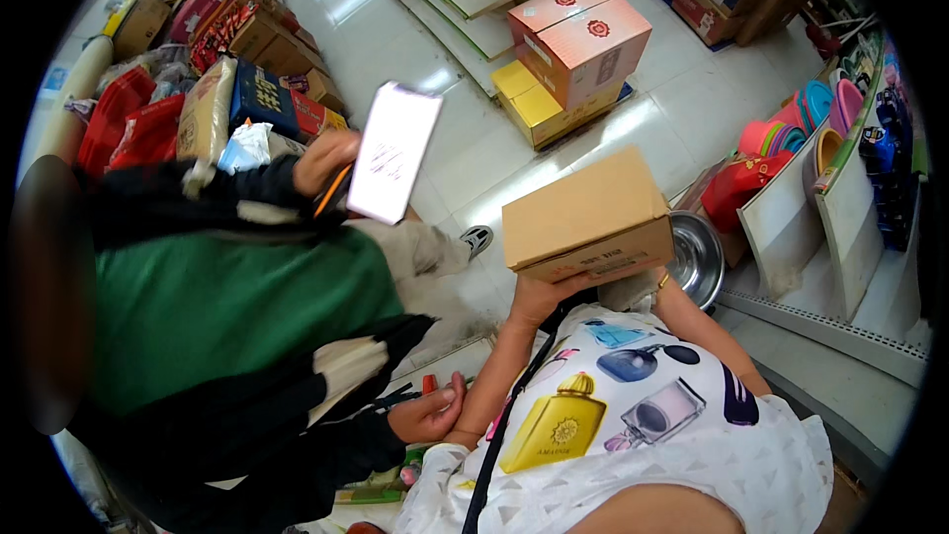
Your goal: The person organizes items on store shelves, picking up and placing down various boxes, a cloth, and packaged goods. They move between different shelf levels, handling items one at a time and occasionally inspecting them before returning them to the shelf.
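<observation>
A brown cardboard box [586,211] with printing on its side is held up in front of me. My left hand [545,295] supports it from below at the near left corner. At the near right corner my right hand [662,288] meets the box; its fingers are hidden behind it, and a gold bracelet circles the wrist. Beyond the box's right end, a shiny metal basin [695,259] shows partly covered by it.
A person at my left holds a lit phone [395,152] and an orange pen [332,190]. A pink carton [578,37] rests on a yellow carton [537,100] on the tiled floor. Shelf panels [786,233] and colourful plastic basins [786,126] stand at right. Packed goods [256,100] line the left.
</observation>
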Motion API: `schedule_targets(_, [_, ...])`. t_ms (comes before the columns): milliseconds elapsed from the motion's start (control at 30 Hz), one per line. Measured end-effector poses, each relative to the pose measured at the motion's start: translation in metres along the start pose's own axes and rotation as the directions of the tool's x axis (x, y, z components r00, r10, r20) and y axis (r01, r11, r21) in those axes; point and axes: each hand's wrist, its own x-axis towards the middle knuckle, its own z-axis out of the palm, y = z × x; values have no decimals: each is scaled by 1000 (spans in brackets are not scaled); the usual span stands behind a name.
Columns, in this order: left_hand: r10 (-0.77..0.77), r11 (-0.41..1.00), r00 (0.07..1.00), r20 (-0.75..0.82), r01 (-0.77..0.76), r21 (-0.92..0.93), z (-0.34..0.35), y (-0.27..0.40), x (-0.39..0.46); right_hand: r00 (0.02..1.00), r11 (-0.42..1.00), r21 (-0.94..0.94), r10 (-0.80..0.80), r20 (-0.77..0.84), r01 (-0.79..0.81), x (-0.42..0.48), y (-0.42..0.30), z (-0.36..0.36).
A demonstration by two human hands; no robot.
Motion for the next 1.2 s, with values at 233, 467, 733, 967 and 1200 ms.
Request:
schedule_targets(233, [138, 885, 957, 257, -236, 401, 23, 2, -18, 999, 999, 8, 32, -9, -32, -27, -2, -13])
schedule_targets(467, [-186, 975, 933, 309, 137, 174, 78, 6, -28, 996, 1000, -8, 29, -87, -30, -87, -34, -72])
schedule_targets(733, [49, 995, 938, 344, -74, 59, 93, -3, -38, 985, 995, -76, 57, -163, -70, -127, -67, -104])
schedule_targets(967, [-65, 998, 998, 27, 64, 29, 43, -5, -61, 953, 936, -185, 290, -83, -300, -55, -27, -54])
schedule_targets(1200, [116, 993, 924, -364, -95, 76, -50, 13, -83, 827, 764, -383, 563, 2, -519, 53, 70, 53])
